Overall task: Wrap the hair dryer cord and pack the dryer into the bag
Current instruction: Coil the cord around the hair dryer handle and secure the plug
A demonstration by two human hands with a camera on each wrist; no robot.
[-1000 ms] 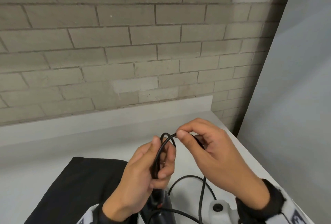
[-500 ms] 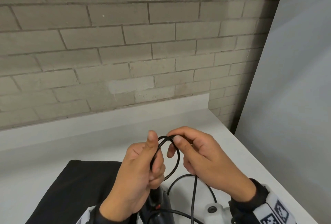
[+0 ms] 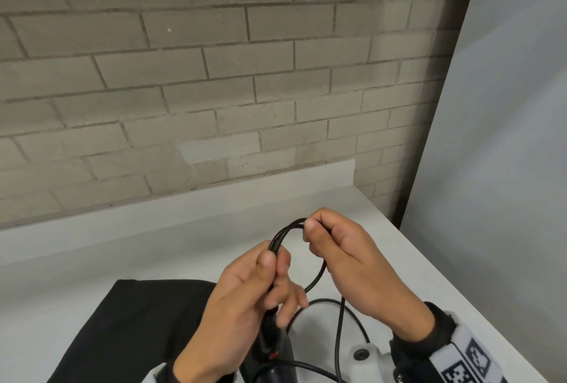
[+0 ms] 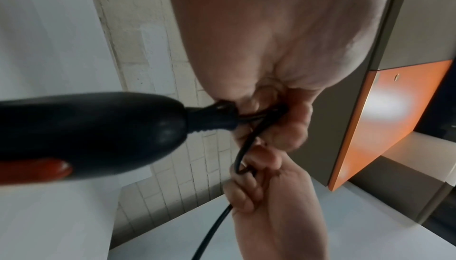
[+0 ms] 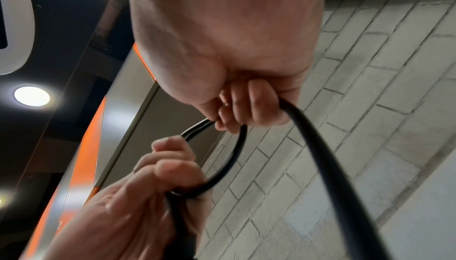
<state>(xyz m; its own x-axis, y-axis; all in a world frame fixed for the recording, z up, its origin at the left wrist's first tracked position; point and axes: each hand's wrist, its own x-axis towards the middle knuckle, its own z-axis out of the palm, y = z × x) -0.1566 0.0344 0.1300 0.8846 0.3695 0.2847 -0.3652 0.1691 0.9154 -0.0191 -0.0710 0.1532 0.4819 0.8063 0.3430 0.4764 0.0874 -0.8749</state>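
Over the white worktop [image 3: 129, 260], beside the flat black fabric bag [image 3: 129, 330], our left hand [image 3: 242, 306] clamps the thin black cord [image 3: 283, 234] loops above the black hair dryer [image 3: 273, 355]; our right hand [image 3: 352, 263] pinches the coil's top. Slackening either grip could spring the loops apart.

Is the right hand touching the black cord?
Touching. In the head view the right hand pinches the top of the black cord loop between thumb and fingers; the right wrist view shows its fingers curled around it.
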